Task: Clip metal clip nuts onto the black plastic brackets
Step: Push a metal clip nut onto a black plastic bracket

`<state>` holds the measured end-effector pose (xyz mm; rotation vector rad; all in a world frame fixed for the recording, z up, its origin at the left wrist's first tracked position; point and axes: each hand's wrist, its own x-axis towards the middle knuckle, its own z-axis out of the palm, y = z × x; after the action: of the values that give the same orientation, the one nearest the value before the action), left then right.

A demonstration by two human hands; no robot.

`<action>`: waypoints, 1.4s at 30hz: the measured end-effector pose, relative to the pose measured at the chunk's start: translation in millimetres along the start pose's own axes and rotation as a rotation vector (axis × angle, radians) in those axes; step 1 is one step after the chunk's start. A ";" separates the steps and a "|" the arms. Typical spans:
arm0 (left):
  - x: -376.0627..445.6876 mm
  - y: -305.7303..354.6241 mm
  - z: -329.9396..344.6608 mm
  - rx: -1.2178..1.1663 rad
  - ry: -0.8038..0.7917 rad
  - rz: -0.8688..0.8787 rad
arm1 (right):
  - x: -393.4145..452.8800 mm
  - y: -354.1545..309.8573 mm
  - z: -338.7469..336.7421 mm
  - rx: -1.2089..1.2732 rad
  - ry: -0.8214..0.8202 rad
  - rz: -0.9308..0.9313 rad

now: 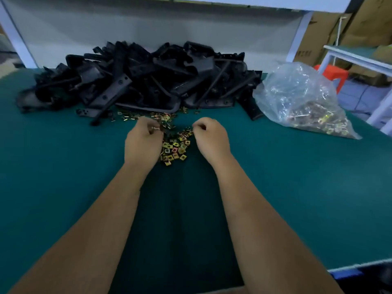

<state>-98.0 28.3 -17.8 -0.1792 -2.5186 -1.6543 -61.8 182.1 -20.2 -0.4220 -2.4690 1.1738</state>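
Observation:
A big heap of black plastic brackets (144, 77) lies along the back of the green table (63, 166). In front of it, a loose pile of gold-coloured metal clip nuts (175, 150) spreads across the mat. My left hand (143, 141) sits at the pile's left edge with fingers curled, pinching a small clip nut at its fingertips. My right hand (210, 139) hovers at the pile's right edge with fingers curled in; whether it holds a nut is hidden.
A clear plastic bag (301, 100) holding more clip nuts lies at the right of the table. A white frame post (298, 39) and cardboard boxes (360, 24) stand behind it. A red stool (333, 73) is beyond the table's right edge.

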 end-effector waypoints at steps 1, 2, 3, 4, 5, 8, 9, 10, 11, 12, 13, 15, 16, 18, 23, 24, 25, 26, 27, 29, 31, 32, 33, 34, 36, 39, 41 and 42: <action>2.5 -2.6 2.5 -0.002 0.000 -0.012 | 3.7 1.8 -1.1 0.032 0.001 0.009; 4.6 -1.9 5.4 -0.016 0.003 -0.021 | 7.3 3.0 -2.3 0.049 0.008 0.021; 6.5 -0.1 7.8 -0.029 0.002 -0.029 | 10.8 4.0 -2.6 0.055 0.021 0.038; 8.1 2.1 9.9 -0.042 0.002 -0.039 | 14.0 4.7 -2.5 0.058 0.039 0.060; 9.5 3.5 11.2 -0.062 0.011 -0.050 | 17.4 5.6 -1.8 0.056 0.064 0.081; 10.4 4.8 12.3 -0.154 0.058 -0.070 | 31.2 5.6 0.6 0.026 0.161 0.083; 10.4 4.8 11.9 -0.171 0.075 -0.070 | 38.0 5.0 2.0 0.021 0.173 0.052; 10.1 4.9 11.3 -0.188 0.090 -0.071 | 44.8 4.1 3.8 0.018 0.170 0.016; 10.1 4.6 11.0 -0.213 0.105 -0.076 | 51.2 3.6 6.0 0.014 0.156 -0.016; 10.5 4.3 10.4 -0.243 0.117 -0.088 | 57.3 3.3 8.6 0.012 0.139 -0.039; 11.4 3.9 9.7 -0.269 0.124 -0.107 | 63.0 3.1 10.8 0.011 0.121 -0.047; 13.9 3.3 9.1 -0.293 0.120 -0.144 | 73.1 3.9 14.7 -0.009 0.074 -0.026; 14.5 3.2 9.3 -0.291 0.114 -0.149 | 77.2 4.3 16.4 -0.061 0.041 -0.009; 14.3 3.0 10.4 -0.276 0.101 -0.144 | 82.3 4.5 18.7 -0.258 -0.044 0.022; 14.4 2.2 10.4 -0.293 0.090 -0.146 | 76.3 2.3 16.2 -0.056 0.032 -0.048; 14.4 2.0 10.2 -0.299 0.086 -0.147 | 71.4 1.0 14.2 0.045 0.148 -0.094; 14.5 1.8 10.2 -0.304 0.080 -0.145 | 66.0 -0.8 12.1 0.108 0.300 -0.130; 14.4 1.7 9.7 -0.309 0.076 -0.143 | 60.3 -2.2 9.9 0.151 0.454 -0.146; 14.3 1.8 9.4 -0.314 0.075 -0.141 | 54.8 -3.4 7.3 0.203 0.578 -0.128; 14.7 1.9 9.2 -0.325 0.077 -0.137 | 46.0 -4.6 3.0 0.403 0.707 -0.019; 14.9 2.4 8.8 -0.330 0.077 -0.136 | 38.5 -3.6 -0.3 0.659 0.741 0.070; 15.1 2.6 8.7 -0.331 0.074 -0.134 | 35.1 -4.6 -0.7 0.781 0.723 0.113; 15.0 2.8 8.6 -0.330 0.071 -0.130 | 32.4 -6.2 -0.2 0.910 0.673 0.168; 14.4 3.4 8.0 -0.329 0.069 -0.125 | 30.6 -8.6 1.7 1.056 0.598 0.227; 13.3 5.4 6.4 -0.378 0.067 -0.117 | 27.4 -14.8 7.7 1.304 0.392 0.310; 13.1 11.7 1.6 -0.655 0.035 -0.128 | 23.4 -22.8 13.5 1.267 0.123 0.245; 15.2 14.4 -2.8 -0.823 -0.006 -0.175 | 22.2 -25.3 16.0 1.191 0.043 0.195; 16.6 14.4 -5.0 -0.893 -0.024 -0.206 | 22.2 -26.5 15.8 1.196 0.039 0.209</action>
<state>-111.7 29.9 -0.1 -0.0101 -1.6631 -2.7465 -91.5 164.6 -4.0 -0.3113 -1.2989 2.3619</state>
